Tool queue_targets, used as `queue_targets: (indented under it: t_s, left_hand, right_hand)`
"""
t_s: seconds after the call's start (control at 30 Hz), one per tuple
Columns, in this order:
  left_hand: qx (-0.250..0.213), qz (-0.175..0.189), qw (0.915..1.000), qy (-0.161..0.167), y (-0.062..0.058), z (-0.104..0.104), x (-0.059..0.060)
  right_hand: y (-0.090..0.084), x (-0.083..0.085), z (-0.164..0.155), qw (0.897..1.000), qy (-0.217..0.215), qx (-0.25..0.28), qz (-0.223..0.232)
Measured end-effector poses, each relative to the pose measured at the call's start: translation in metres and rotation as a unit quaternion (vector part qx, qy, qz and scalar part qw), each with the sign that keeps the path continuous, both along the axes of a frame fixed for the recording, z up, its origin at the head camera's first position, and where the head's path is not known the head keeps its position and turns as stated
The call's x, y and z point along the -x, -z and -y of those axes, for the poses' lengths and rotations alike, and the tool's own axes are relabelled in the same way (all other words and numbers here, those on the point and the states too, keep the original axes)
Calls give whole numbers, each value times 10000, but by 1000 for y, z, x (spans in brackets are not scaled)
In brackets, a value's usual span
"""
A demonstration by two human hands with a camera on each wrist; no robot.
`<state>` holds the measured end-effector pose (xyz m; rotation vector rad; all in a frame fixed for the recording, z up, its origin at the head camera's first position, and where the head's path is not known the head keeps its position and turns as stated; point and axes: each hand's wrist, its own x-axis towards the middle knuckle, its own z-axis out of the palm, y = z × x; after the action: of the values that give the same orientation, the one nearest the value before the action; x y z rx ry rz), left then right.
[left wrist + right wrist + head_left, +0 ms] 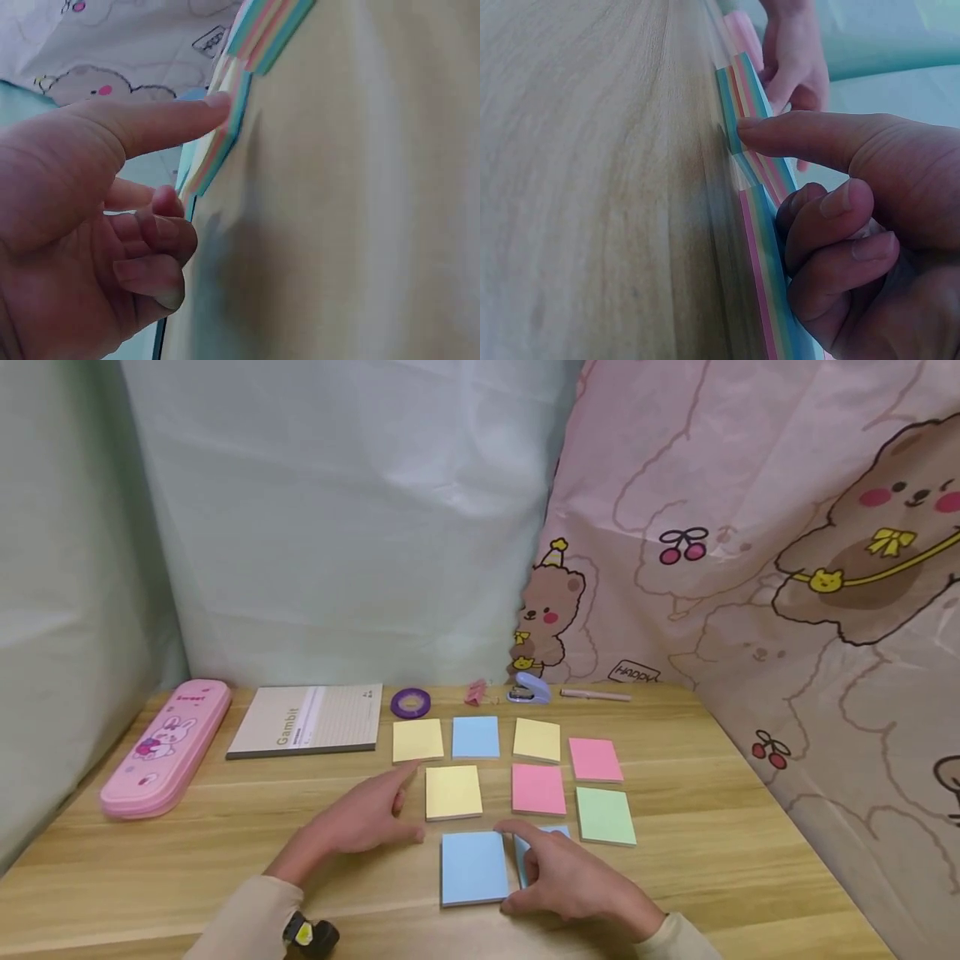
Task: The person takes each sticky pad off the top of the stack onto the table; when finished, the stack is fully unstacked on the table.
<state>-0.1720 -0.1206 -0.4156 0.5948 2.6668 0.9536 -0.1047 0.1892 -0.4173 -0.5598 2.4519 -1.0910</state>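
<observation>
Several sticky-note pads lie in rows on the wooden table (225, 827). My right hand (525, 868) covers a blue pad (557, 835) at the front, its thumb and fingers curled at the pad's left edge. In the right wrist view that hand (810, 180) has the index finger on a striped pad edge (739, 97) and the other fingers curled on the pad. A second blue pad (474, 867) lies just to its left. My left hand (397, 806) rests on the table beside a yellow pad (453, 792). In the left wrist view its index finger (165, 120) touches a pad edge (225, 142).
At the back lie a pink pencil case (167, 747), a notebook (307, 720), a purple tape roll (410, 702), pink clips (476, 692), a small stapler (529, 691) and a pen (596, 695). Cloth hangs behind and to the right of the table.
</observation>
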Motion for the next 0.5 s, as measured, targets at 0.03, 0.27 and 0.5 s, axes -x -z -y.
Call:
queue_targets:
  t_s: [0.03, 0.27, 0.5]
  left_hand:
    - [-34, -87, 10000, -17, 0, 0, -4]
    - [-182, -330, 9990, 224, 0, -11, -45]
    - [122, -314, 9987, 393, 5, -25, -66]
  right_hand:
    - [0, 0, 0, 10000, 10, 2, 9]
    - [-2, 0, 1, 10000, 33, 7, 73]
    - [-1, 0, 1, 10000, 32, -35, 44]
